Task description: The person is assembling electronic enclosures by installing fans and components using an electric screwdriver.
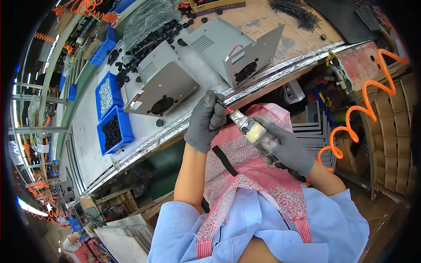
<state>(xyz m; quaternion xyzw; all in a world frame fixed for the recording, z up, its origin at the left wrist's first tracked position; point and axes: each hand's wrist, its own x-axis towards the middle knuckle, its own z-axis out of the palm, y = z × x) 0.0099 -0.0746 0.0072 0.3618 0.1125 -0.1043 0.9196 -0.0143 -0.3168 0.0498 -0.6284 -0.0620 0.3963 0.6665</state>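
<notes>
Right grip point(289, 147) is wrapped tight around a taped driver point(254, 132), near 3 o'clock from the left grip point(203, 122), whose curled fingers pinch a small black piece point(219, 101). One gray box point(165, 85) sits on the desk point(87, 144) at 10 o'clock from there.

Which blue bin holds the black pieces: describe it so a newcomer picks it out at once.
On the pale workbench, left of the grey metal housings, sits a pair of blue bins. Take the bin nearer the bench's front edge: it holds small black pieces, whereas its neighbour holds pale ones.
</notes>
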